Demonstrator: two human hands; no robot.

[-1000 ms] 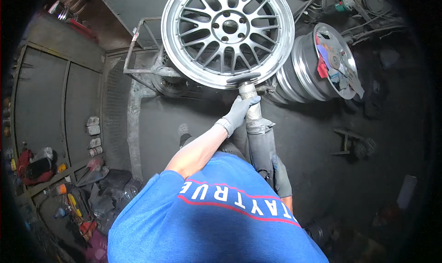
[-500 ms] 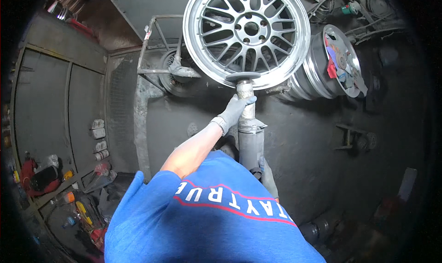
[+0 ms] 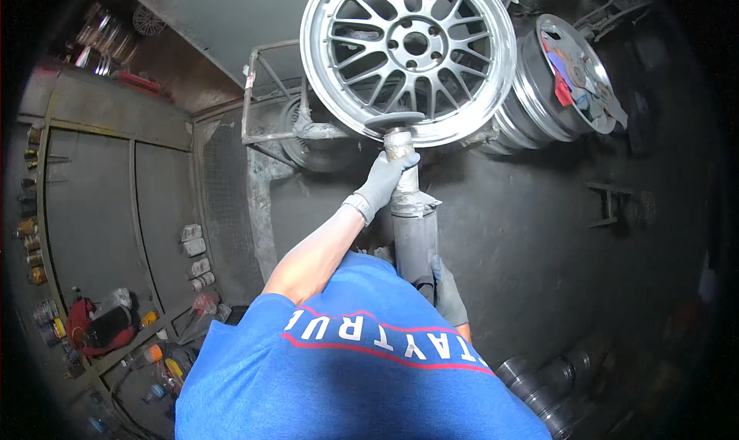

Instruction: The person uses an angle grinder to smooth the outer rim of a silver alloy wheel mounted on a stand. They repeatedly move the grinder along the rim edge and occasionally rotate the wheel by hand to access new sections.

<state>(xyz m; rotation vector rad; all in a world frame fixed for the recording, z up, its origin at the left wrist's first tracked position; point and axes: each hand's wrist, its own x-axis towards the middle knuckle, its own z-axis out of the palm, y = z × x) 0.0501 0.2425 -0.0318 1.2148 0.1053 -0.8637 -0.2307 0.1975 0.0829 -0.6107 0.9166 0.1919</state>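
A large silver multi-spoke car wheel (image 3: 424, 60) with a polished lip faces me at the top. Against or just in front of its lower lip is the flat round disc (image 3: 394, 120) of a grey power sander (image 3: 414, 244); whether the two touch, I cannot tell. My gloved left hand (image 3: 379, 182) wraps round the tool's pale, taped neck, just below the disc. Lower down, close to my body, my gloved right hand (image 3: 450, 295) grips the side of the tool's barrel, its fingers partly hidden.
A metal tube frame (image 3: 271, 140) stands left of the wheel. To its right, another wheel (image 3: 539, 105) lies on its side with coloured rags in it. Cans and a red bag (image 3: 86, 324) sit along the left wall. More wheel barrels (image 3: 525, 382) lie at lower right.
The disc has slid slightly left along the wheel's lower lip, and the sander leans a little more to the left. Both hands keep their hold. The whole view has shifted a little.
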